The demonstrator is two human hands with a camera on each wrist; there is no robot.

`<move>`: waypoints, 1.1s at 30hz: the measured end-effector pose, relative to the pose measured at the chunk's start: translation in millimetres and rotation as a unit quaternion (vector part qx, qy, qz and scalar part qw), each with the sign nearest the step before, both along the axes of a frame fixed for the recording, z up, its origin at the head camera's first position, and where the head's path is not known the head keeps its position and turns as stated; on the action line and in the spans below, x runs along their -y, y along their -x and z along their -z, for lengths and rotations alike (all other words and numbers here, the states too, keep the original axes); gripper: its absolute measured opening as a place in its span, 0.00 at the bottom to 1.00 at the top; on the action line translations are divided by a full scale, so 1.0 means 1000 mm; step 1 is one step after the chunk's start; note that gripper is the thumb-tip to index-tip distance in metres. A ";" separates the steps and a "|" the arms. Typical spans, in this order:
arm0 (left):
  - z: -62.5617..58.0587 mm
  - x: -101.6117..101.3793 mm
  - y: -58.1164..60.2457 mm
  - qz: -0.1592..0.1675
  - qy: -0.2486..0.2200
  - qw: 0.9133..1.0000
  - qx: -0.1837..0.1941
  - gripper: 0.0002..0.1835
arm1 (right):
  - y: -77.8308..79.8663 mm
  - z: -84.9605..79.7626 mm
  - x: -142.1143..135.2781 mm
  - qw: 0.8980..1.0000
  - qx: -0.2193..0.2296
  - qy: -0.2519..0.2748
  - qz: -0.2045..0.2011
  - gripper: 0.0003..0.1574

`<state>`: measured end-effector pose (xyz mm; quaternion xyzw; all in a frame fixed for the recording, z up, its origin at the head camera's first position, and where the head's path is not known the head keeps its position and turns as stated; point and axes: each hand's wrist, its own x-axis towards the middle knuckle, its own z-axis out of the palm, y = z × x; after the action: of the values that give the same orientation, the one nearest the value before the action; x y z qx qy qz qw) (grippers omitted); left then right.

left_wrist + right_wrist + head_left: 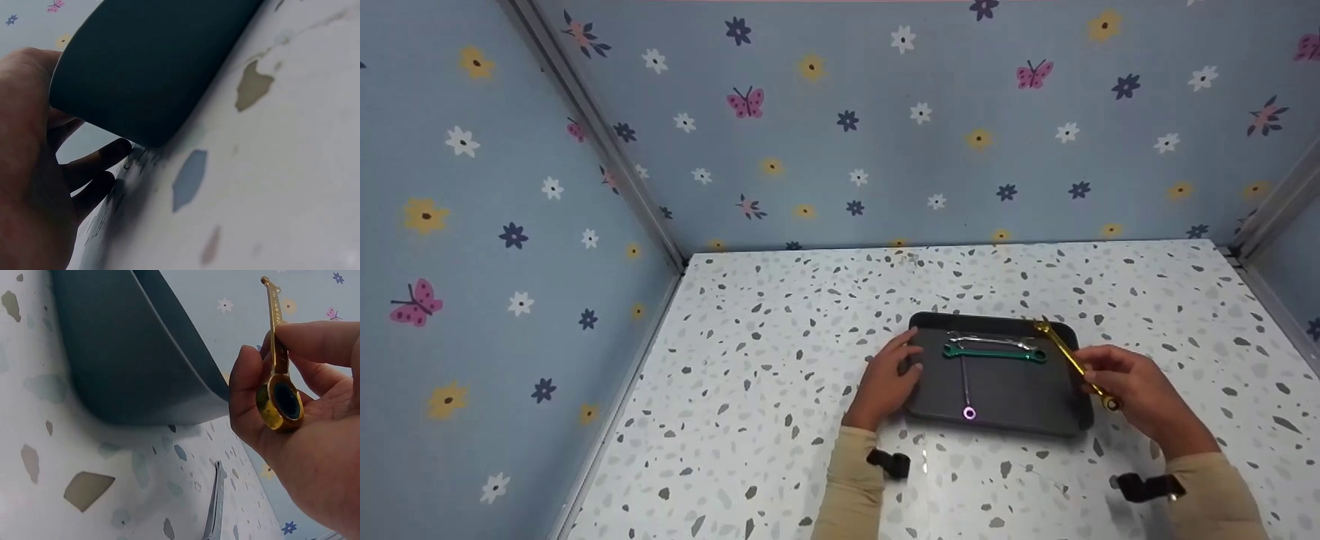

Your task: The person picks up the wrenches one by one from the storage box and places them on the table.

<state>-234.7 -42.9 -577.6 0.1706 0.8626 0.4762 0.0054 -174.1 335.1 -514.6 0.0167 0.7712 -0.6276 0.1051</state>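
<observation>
A dark grey tray lies on the table. Inside are a silver wrench and a green wrench, side by side near the back, and a purple wrench pointing toward the front. At the tray's left side, my left hand holds the rim; in the left wrist view some fingers show outside the wall. My right hand pinches a gold wrench between thumb and fingers, over the tray's right edge. Its ring end faces the right wrist camera.
The white speckled table meets blue flowered walls at the back and sides. In the right wrist view, a slim grey metallic piece lies on the table near the tray. Dark straps sit on both wrists.
</observation>
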 end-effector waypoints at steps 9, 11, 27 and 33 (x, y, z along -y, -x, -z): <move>0.000 0.002 0.001 0.007 0.005 1.000 -0.001 0.19 | -0.002 -0.002 -0.008 1.000 -0.011 -0.008 0.008 0.22; 0.000 0.002 0.001 0.007 0.007 1.000 0.000 0.19 | -0.003 -0.002 -0.011 1.000 -0.014 -0.018 0.010 0.22; 0.002 0.002 0.002 0.006 0.002 1.000 0.005 0.18 | -0.010 0.000 -0.036 0.999 -0.020 0.011 0.022 0.20; 0.001 0.001 0.002 0.000 0.003 1.000 0.010 0.17 | -0.012 0.002 -0.044 0.999 -0.016 -0.020 0.027 0.22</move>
<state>-236.8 -44.1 -578.9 0.1654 0.8642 0.4750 0.0147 -162.4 379.0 -516.5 0.0297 0.7843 -0.6150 0.0756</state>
